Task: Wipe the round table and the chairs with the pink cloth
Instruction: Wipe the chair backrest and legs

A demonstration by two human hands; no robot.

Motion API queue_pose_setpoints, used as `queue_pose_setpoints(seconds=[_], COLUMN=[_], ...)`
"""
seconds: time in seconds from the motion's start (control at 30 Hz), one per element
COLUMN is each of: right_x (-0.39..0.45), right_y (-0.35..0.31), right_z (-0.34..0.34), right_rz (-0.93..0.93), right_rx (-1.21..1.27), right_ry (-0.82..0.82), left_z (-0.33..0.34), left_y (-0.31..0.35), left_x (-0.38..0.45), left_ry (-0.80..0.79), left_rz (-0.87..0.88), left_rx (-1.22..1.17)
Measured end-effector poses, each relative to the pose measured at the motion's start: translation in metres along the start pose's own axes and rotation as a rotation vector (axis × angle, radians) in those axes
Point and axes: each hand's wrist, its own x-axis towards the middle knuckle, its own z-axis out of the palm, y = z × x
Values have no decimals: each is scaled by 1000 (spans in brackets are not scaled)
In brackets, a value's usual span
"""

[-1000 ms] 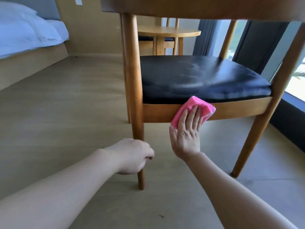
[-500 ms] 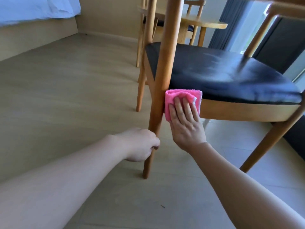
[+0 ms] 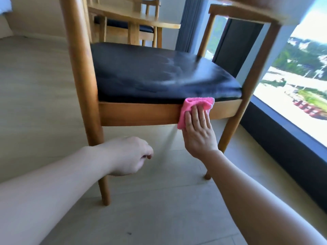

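A wooden chair with a black padded seat fills the view from low down. My right hand presses the folded pink cloth flat against the chair's wooden seat rail, toward its right end. My left hand is curled into a loose fist in front of the chair's near left leg, holding nothing that I can see. Behind the chair stand the round wooden table and a second chair.
A large window with a dark low sill runs along the right. Grey curtains hang behind the table. Pale wood floor spreads to the left and in front. The chair's armrest crosses the top right.
My right hand has slid the pink cloth along the seat rail from beside the left leg toward the right end. My left hand is off the leg. The view has shifted right.
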Motion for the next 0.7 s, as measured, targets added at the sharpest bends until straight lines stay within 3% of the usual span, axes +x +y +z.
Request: queue_pose_setpoints(seconds=[0.2, 0.27, 0.33, 0.43, 0.57, 0.7], right_x=[-13, -10, -2, 10, 17, 18], right_y=[37, 45, 58, 69, 43, -16], right_z=[-2, -3, -3, -4, -15, -27], right_rz=[345, 547, 809, 1031, 1117, 977], right_rx=[176, 311, 486, 651, 764, 753], right_ry=[-102, -156, -108, -30, 8, -67], left_z=[-4, -5, -7, -11, -13, -9], left_y=[14, 16, 16, 12, 2, -10], left_x=[22, 25, 24, 19, 4, -17], left_ry=[-5, -4, 0, -1, 15, -6], left_rz=[35, 38, 43, 28, 14, -2], left_rx=[55, 74, 91, 100, 110, 123])
